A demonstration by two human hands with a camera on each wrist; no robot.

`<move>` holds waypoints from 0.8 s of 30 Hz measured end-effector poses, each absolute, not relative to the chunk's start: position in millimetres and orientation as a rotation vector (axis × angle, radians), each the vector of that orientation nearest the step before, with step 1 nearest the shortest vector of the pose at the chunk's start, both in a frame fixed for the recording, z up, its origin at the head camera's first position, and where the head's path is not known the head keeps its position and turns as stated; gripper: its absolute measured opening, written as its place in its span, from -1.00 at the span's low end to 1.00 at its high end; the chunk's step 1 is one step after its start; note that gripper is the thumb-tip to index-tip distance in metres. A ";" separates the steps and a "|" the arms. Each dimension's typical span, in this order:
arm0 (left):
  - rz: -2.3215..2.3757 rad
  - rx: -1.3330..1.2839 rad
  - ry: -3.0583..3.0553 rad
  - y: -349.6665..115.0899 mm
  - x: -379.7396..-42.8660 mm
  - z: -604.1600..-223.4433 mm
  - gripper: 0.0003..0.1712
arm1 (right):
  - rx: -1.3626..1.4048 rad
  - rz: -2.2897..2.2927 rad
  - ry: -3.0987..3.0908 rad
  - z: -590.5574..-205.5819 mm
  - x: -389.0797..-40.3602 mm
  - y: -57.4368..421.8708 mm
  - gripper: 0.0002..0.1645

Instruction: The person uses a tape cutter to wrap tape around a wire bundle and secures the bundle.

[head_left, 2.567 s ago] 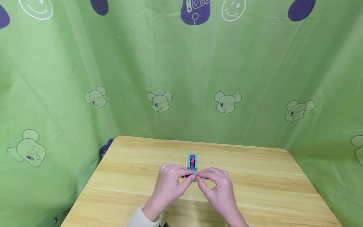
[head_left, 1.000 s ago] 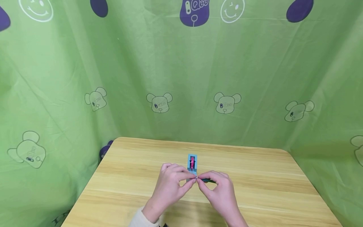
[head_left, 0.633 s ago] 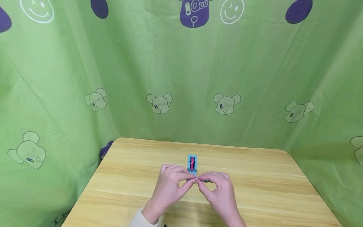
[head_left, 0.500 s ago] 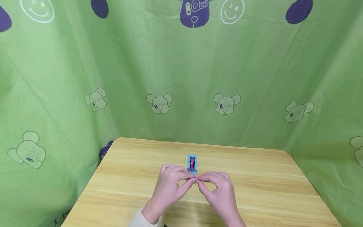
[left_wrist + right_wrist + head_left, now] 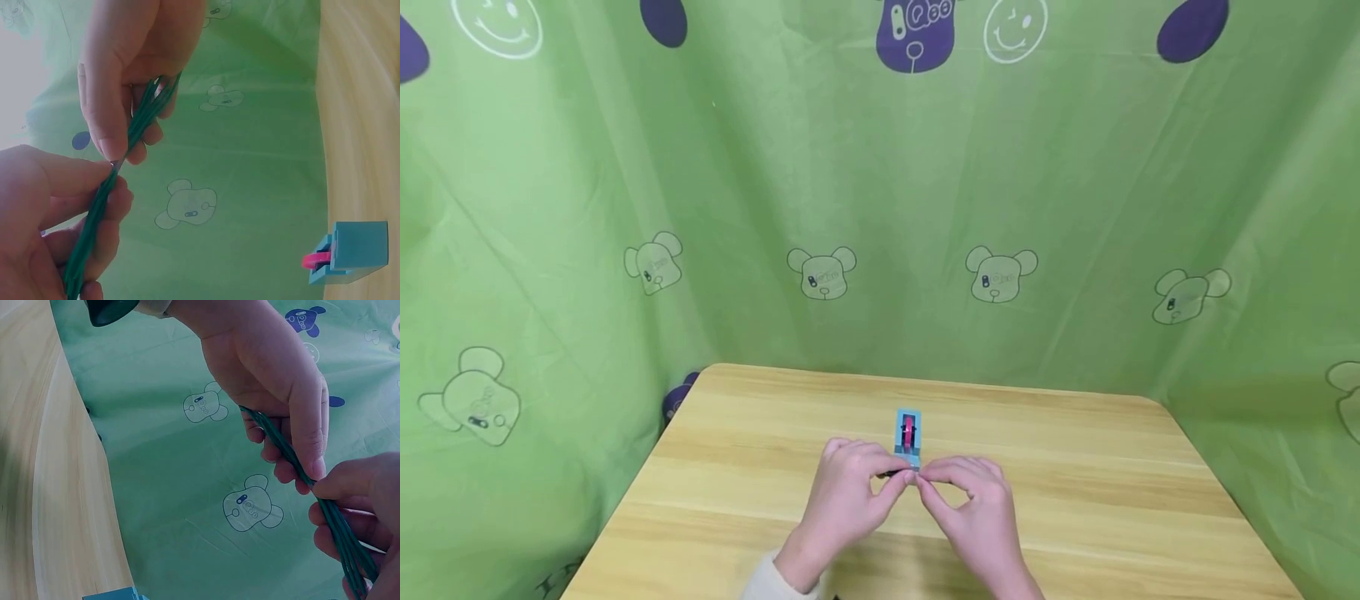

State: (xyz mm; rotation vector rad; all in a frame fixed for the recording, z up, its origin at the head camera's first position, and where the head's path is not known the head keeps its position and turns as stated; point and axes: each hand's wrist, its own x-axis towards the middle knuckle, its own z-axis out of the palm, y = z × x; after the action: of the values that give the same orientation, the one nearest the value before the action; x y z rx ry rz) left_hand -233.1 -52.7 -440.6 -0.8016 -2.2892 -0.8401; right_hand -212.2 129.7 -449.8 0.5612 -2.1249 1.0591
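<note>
Both hands hold a bundle of thin dark-green strands (image 5: pixel 94 228), their fingertips meeting at its middle. My left hand (image 5: pixel 848 493) pinches it between thumb and forefinger, and one end runs down across that palm in the left wrist view. The right hand (image 5: pixel 973 507) pinches just beside, with the other end fanning out under its palm (image 5: pixel 145 119). A small pale, shiny bit (image 5: pixel 117 165) shows on the bundle between the fingertips. Just beyond the hands stands a light-blue tape dispenser (image 5: pixel 361 250) with a pink roll (image 5: pixel 908 432); fingertips overlap its near end in the head view.
The wooden table (image 5: pixel 760 425) has rounded far corners. Green curtains (image 5: pixel 910 183) printed with bear heads hang behind it and on both sides. A dark round thing (image 5: pixel 111 309) sits by the left sleeve in the right wrist view.
The right hand has shifted slightly left. Dark strands that showed under the right fingers a second ago are hidden there; some now show beside the left fingers. The dispenser stays put.
</note>
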 end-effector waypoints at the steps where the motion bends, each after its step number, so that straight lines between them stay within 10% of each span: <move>1: -0.842 -0.800 -2.287 -52.6 -232.8 -440.8 -0.88 | 0.559 1.071 -2.121 -450.1 -212.0 129.3 -0.78; 24: -0.814 -0.807 -2.290 -51.1 -230.4 -447.0 -0.92 | 0.392 1.087 -2.310 -450.2 -207.5 127.6 -0.75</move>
State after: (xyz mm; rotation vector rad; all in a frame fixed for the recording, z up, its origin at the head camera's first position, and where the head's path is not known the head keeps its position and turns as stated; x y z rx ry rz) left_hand -230.4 -51.1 -447.0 -0.8075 -2.2901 -0.8136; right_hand -207.5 127.6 -450.2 0.3921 -2.3105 1.0874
